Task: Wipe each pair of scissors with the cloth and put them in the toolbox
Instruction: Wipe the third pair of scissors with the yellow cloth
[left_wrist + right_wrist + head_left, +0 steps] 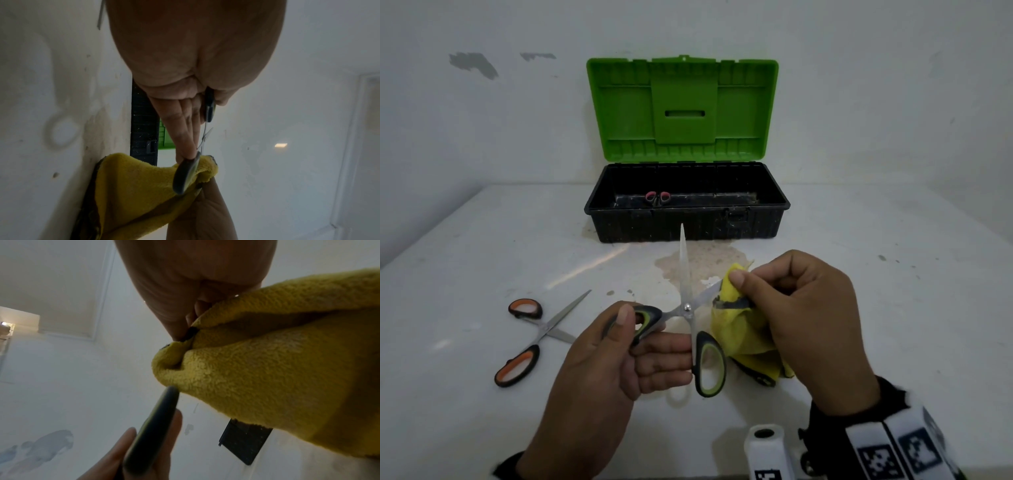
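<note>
My left hand grips the green-and-black scissors by one handle, blades spread wide above the table. One blade points at the toolbox; the other runs right into the yellow cloth. My right hand pinches that cloth around the blade, thumb on top. The cloth hangs below the scissors handle in the left wrist view and fills the right wrist view as a yellow fold. The black toolbox with its green lid up stands behind and holds pink-handled scissors.
Orange-handled scissors lie open on the white table left of my hands. A brownish stain marks the table in front of the toolbox. A white wall rises close behind the box.
</note>
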